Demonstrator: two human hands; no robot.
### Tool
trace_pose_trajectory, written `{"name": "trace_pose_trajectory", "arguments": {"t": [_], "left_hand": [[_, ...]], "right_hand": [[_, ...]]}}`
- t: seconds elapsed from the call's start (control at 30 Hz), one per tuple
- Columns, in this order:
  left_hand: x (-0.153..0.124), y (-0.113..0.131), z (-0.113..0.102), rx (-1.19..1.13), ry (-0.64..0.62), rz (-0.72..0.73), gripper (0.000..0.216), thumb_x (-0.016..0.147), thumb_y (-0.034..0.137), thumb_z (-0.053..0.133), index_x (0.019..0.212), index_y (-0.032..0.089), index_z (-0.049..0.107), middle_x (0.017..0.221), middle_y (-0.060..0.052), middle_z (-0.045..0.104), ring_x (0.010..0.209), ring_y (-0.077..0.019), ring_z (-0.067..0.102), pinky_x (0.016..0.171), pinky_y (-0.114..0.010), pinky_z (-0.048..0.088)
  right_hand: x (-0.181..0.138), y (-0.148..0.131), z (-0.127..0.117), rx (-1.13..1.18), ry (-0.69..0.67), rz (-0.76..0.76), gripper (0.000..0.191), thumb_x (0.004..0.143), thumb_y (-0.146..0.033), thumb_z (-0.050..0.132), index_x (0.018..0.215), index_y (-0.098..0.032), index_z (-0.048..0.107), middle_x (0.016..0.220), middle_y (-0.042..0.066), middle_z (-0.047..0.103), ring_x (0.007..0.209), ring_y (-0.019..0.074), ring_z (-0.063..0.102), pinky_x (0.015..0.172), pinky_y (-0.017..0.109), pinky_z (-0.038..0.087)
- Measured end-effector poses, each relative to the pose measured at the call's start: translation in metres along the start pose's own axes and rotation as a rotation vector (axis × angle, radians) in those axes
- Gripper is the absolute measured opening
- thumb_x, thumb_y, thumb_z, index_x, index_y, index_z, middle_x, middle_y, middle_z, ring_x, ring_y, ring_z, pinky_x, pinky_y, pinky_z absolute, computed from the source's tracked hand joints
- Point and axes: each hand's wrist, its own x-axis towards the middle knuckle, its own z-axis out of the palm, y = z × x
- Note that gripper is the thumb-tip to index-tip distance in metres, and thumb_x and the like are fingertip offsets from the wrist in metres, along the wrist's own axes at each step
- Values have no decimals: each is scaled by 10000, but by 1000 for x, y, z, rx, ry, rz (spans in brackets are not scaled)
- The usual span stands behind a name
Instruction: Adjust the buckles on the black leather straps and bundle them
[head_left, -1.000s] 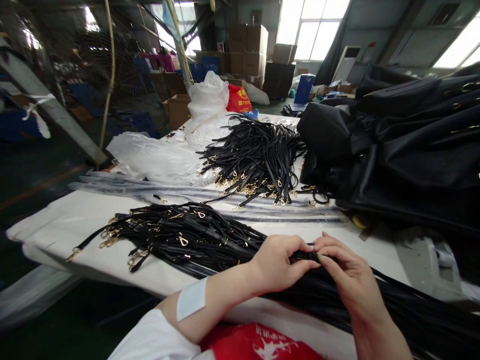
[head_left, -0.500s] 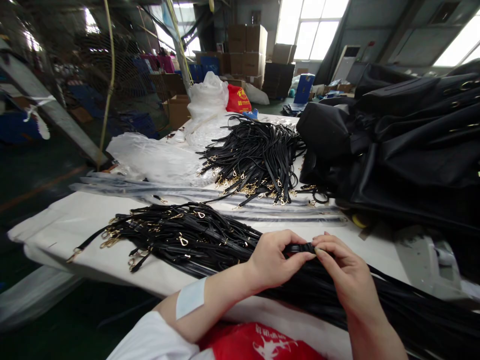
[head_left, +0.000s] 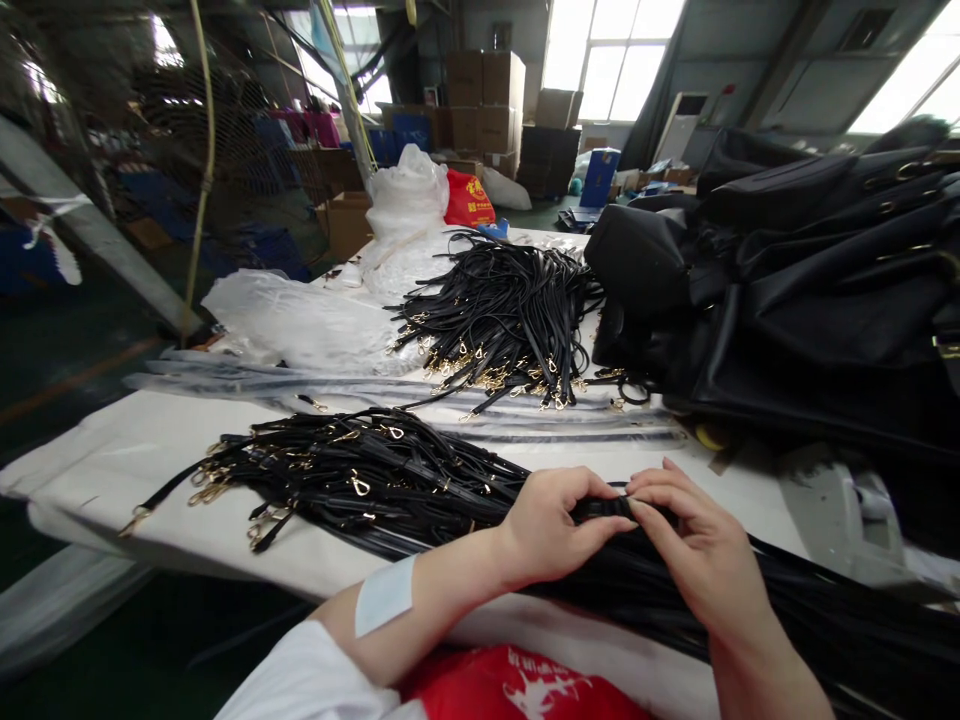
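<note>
My left hand (head_left: pixel 551 525) and my right hand (head_left: pixel 701 555) meet near the front of the table, both pinched on one black strap (head_left: pixel 602 507) held between the fingertips. Under them runs a long bundle of black straps (head_left: pixel 352 480) with gold clasps at its left end; it trails off to the right below my right wrist. A second heap of black straps with gold clasps (head_left: pixel 506 320) lies farther back in the middle of the table.
The table (head_left: pixel 120 450) is covered in white cloth. Black bags (head_left: pixel 810 290) are piled high on the right. Clear plastic bags (head_left: pixel 307 320) and a red bag (head_left: pixel 466 200) lie at the back left. Cardboard boxes (head_left: pixel 484 100) stand behind.
Both hands stay on the same strap, shifting only slightly. The camera has turned a little, so the scene has slid leftward.
</note>
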Motion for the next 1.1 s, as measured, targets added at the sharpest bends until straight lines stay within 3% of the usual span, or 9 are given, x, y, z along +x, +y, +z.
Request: {"name": "trace_pose_trajectory", "arguments": {"t": [0.3, 0.57, 0.73, 0.9, 1.1], "left_hand": [[4, 12, -3, -47, -85, 10, 272, 790, 393, 784, 906, 148, 757, 764, -42, 755, 616, -123, 627, 614, -218, 477], [3, 14, -2, -69, -101, -43, 277, 773, 398, 799, 908, 159, 759, 748, -27, 744, 613, -120, 616, 621, -219, 488], [2, 10, -2, -82, -72, -66, 267, 771, 385, 801, 877, 145, 752, 712, -20, 726, 584, -106, 577, 578, -209, 454], [4, 11, -11, -74, -44, -40, 260, 789, 388, 779, 859, 140, 745, 711, -26, 722, 590, -111, 580, 584, -216, 457], [3, 11, -14, -95, 17, -35, 248, 775, 379, 793, 868, 153, 749, 766, -39, 748, 636, -130, 628, 626, -226, 492]], "right_hand": [[-11, 7, 5, 200, 80, 17, 70, 890, -207, 658, 860, -261, 692, 996, 28, 684, 1025, 225, 629, 1212, 531, 276], [-15, 8, 7, 281, 150, 34, 52, 867, -224, 683, 848, -255, 721, 978, 49, 695, 1017, 249, 644, 1193, 597, 289], [-13, 9, 9, 270, 129, 79, 81, 862, -250, 698, 782, -246, 705, 942, 35, 696, 969, 229, 655, 1193, 555, 310], [-5, 6, 4, 252, 2, 102, 99, 897, -279, 666, 810, -249, 702, 926, 28, 682, 939, 214, 647, 1208, 548, 271], [-3, 7, 7, 280, 65, 80, 56, 898, -246, 658, 855, -256, 692, 984, 28, 663, 1001, 216, 620, 1220, 525, 246]]}}
